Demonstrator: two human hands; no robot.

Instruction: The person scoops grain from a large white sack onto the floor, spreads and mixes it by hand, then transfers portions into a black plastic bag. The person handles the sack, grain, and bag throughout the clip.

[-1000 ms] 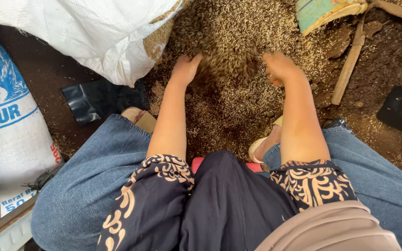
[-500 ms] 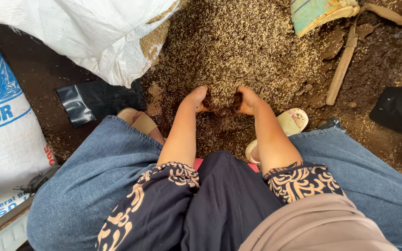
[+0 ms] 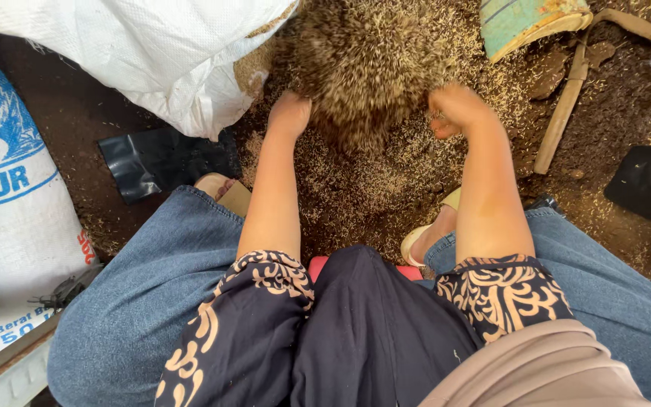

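I look down past my knees at a pile of brown soil mixed with pale rice husks [image 3: 386, 173] on the ground. My left hand [image 3: 289, 113] and my right hand [image 3: 457, 107] are raised over the pile, a hand's width apart. Between them a blurred clump of the husk mix [image 3: 367, 68] is in the air and spilling down. The fingers of both hands are partly hidden behind that clump. My right fingers look curled.
A white woven sack [image 3: 145, 53] lies open at the top left, another printed sack [image 3: 16, 211] stands at the left. Black plastic bags lie at left [image 3: 163, 158] and right [image 3: 649, 185]. A wooden-handled tool [image 3: 566, 98] and a green container [image 3: 533, 22] sit at the top right.
Half a second ago both hands were dug into the pile close to my knees. They have risen and moved forward, lifting a clump of the mix that now falls between them.
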